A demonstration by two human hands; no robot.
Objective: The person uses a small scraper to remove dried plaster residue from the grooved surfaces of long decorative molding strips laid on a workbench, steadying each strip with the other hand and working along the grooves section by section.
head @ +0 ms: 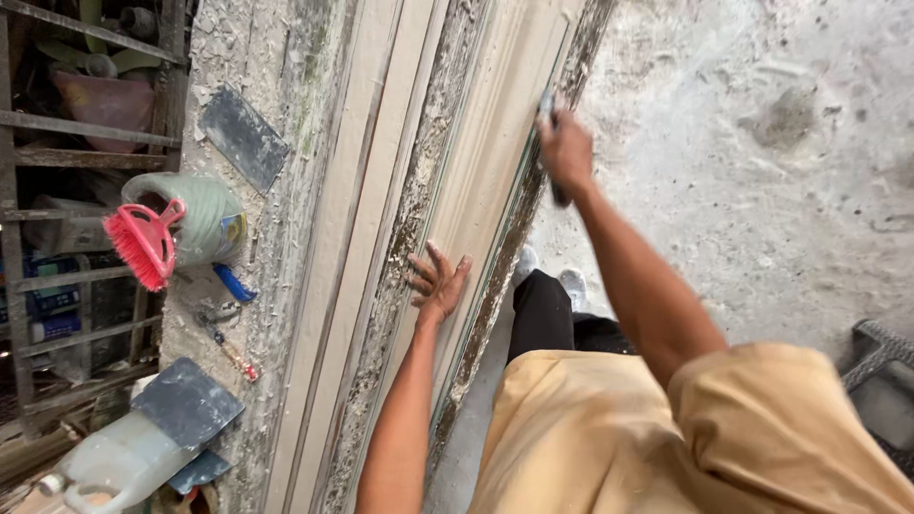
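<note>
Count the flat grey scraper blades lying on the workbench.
3: one at the bench's far end, one near the plastic jug, one partly hidden beneath it. Clutter may hide others.

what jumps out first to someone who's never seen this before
A long pale moulded strip runs up the middle of a paint-crusted workbench, with the left hand pressed flat on it and the right hand gripping a dark tool at its far edge. At the left, a bright pink brush stands out beside a pale green tub, with flat grey scraper blades above and below.
</note>
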